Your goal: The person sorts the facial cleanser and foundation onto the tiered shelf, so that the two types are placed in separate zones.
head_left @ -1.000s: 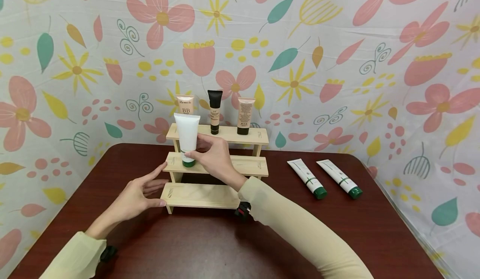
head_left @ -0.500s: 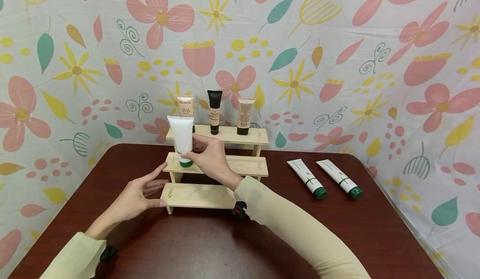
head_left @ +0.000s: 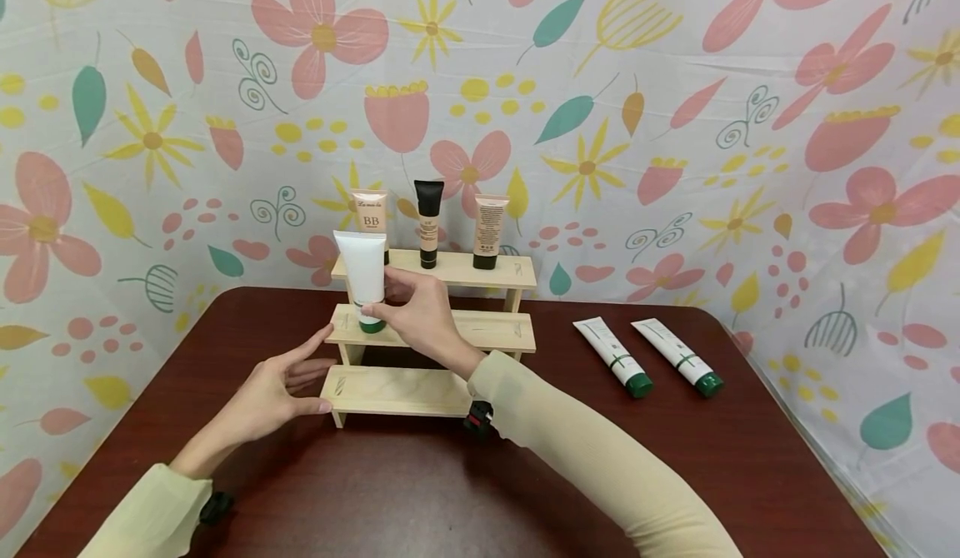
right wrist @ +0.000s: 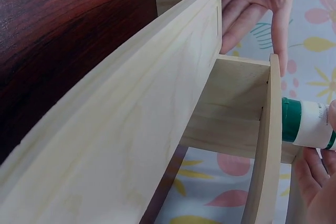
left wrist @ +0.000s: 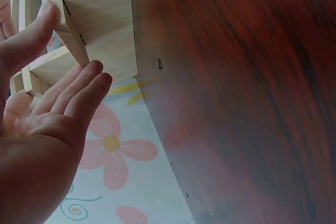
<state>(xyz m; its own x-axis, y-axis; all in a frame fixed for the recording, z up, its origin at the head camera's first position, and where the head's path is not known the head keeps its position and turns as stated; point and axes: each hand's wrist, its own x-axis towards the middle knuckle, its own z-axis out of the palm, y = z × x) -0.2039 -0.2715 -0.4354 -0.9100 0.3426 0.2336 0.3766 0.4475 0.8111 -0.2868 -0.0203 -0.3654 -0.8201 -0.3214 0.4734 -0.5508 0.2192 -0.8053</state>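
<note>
The right hand (head_left: 423, 316) pinches a white plastic tube with a green cap (head_left: 362, 266), cap down at the left end of the middle shelf on a pale wooden three-tier stand (head_left: 397, 387). Thumb and fingers hide part of its lower body; the right wrist view cuts it off. It partly covers a beige BB tube (head_left: 371, 208) on the far top shelf, left of a slim black-and-beige tube (head_left: 428, 221) and a beige tube with a black cap (head_left: 491, 229). A cream sleeve (head_left: 570, 450) and wrist obscure the lowest shelf's right end. The left hand (head_left: 270, 391), fingers extended, touches the stand's left edges. Right of the stand, across some open counter (head_left: 337, 491), lie two white green-capped tubes (head_left: 611, 354).
</note>
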